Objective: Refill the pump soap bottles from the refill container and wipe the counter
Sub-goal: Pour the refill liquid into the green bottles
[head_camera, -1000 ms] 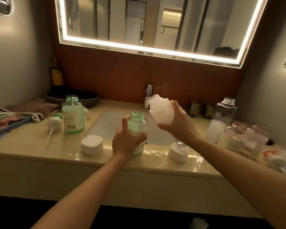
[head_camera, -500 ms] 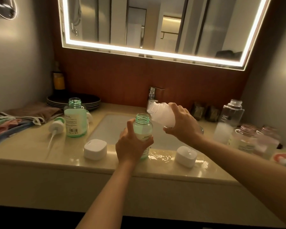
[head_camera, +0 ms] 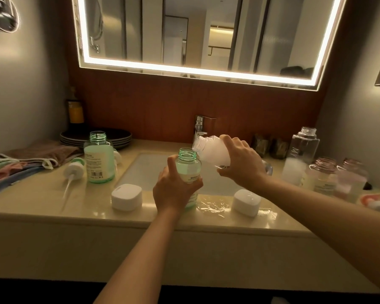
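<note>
Fingers [head_camera: 196,183] of my left hand [head_camera: 173,191] wrap green pump bottle [head_camera: 188,166], counter [head_camera: 53,202] front edge | right hand [head_camera: 239,165] clamps tilted refill container [head_camera: 213,151] | judged light, slick plastic: hold mid-body.

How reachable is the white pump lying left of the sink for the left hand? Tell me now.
Probably not yet: the left hand grips the green bottle under the tilted refill container. Freed, it could likely reach the pump, skirting the second green bottle.
</note>
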The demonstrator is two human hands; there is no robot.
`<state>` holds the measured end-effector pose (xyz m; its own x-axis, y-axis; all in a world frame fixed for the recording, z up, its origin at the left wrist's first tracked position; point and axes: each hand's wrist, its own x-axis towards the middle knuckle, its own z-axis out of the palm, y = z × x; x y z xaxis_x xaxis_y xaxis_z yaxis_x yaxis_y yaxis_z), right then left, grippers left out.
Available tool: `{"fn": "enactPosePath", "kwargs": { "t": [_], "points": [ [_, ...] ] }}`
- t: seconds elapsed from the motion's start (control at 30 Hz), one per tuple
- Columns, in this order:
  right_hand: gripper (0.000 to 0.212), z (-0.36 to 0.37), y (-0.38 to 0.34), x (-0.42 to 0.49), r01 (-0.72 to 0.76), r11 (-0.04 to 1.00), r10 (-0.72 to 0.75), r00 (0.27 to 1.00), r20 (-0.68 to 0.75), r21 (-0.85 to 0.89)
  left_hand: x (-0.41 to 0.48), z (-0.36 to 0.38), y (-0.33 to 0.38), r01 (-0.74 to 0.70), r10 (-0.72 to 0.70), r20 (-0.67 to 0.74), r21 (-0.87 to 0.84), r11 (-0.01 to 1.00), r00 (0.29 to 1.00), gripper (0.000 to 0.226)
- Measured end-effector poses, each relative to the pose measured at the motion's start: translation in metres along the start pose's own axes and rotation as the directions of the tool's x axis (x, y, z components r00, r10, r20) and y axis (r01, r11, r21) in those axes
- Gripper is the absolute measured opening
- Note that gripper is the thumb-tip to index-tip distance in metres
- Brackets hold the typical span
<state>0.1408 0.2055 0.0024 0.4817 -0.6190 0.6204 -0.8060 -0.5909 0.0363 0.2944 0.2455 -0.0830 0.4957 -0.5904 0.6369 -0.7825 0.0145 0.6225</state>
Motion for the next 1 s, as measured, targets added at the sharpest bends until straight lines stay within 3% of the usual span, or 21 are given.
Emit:
{"fn": "enactPosePath", "kwargs": {
  "t": [1.0],
  "points": [
    [0.072,-0.015,0.002,0.016,0.102,0.979,-0.095,0.994,0.051,-0.175,-0.002,-0.001,-0.001,-0.021,0.020,-0.019,-0.024,0.999,1.000,0.077]
  ]
}}
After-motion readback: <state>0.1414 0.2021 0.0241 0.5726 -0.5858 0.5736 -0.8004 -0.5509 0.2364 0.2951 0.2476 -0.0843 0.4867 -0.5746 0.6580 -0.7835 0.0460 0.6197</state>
